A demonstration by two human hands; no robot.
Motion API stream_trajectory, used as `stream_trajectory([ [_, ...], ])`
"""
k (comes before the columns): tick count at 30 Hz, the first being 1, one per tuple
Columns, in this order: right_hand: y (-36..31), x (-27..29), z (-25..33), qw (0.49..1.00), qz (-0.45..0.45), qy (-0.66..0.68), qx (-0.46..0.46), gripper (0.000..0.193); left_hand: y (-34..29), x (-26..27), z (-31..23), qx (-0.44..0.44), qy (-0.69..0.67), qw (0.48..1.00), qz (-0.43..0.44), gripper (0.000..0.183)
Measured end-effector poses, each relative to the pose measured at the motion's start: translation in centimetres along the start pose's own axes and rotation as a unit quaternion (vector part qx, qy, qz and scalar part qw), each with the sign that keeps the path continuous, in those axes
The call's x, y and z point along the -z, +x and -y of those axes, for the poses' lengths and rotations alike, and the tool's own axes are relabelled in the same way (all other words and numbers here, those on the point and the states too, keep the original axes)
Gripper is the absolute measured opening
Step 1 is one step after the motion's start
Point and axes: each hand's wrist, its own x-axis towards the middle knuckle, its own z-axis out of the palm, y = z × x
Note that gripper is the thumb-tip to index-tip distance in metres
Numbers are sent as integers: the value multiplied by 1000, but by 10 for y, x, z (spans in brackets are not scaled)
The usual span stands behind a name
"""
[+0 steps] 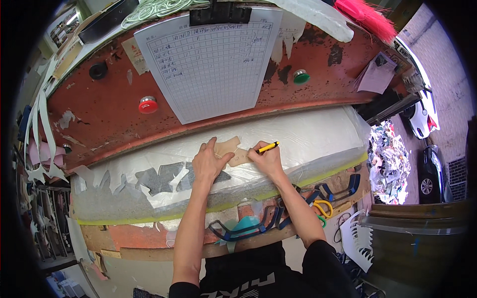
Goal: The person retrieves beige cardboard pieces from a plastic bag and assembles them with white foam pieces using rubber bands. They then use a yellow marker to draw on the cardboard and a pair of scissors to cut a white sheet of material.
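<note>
A tan cut-out piece with notched edges lies on the pale plastic-covered work surface. My left hand rests on its left part, fingers spread and pressing it flat. My right hand grips a yellow and black pen at the right end of the piece; its tip is hidden by my fingers. Faint marks show on the tan piece. Grey fabric with cut shapes lies to the left, partly behind my left forearm.
Blue-edged cutting dies and a yellow-handled tool lie along the near edge. A red machine beam crosses behind, with red and green buttons and a clipped paper form. Scraps pile up at right.
</note>
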Motion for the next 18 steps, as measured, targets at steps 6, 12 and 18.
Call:
stream_trajectory([
  [6, 1, 1, -4, 1000, 16, 0, 1, 16, 1, -5, 2, -8, 5, 1000, -4, 87],
  [12, 7, 8, 2, 992, -61, 109, -16, 24, -2, -1, 6, -18, -41, 999, -25, 72],
  [18, -37, 37, 59, 979, 177, -94, -38, 36, -41, 22, 53, 53, -259, 962, -59, 41],
])
